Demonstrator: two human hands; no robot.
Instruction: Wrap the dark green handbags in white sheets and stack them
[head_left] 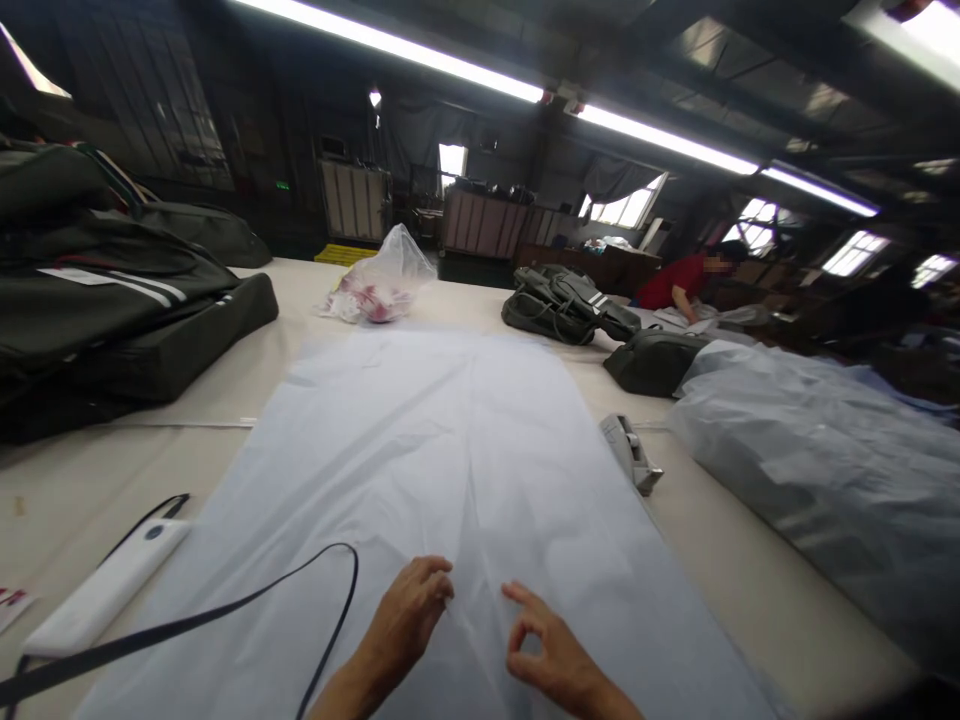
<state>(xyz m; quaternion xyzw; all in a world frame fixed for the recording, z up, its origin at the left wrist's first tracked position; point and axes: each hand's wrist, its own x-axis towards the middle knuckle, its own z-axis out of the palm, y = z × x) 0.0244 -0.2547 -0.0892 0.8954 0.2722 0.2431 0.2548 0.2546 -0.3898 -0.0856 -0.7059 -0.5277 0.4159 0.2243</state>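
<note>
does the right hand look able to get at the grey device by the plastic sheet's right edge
Probably yes, with a stretch forward: between the right hand and the grey device I see only the flat-lying plastic sheet, with nothing standing in the way.

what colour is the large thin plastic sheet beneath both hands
Pale bluish-white plastic sheet, best seen in the head view.

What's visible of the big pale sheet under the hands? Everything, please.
The sheet is bluish white, slightly translucent and looks like thin plastic. It lies spread on the table, long and narrowing in view toward the far end, its near end out of frame. Creases cross it, and a long line runs lengthwise near the middle. The left hand and right hand are over its near part; contact is unclear. A black cord crosses in front.
</note>
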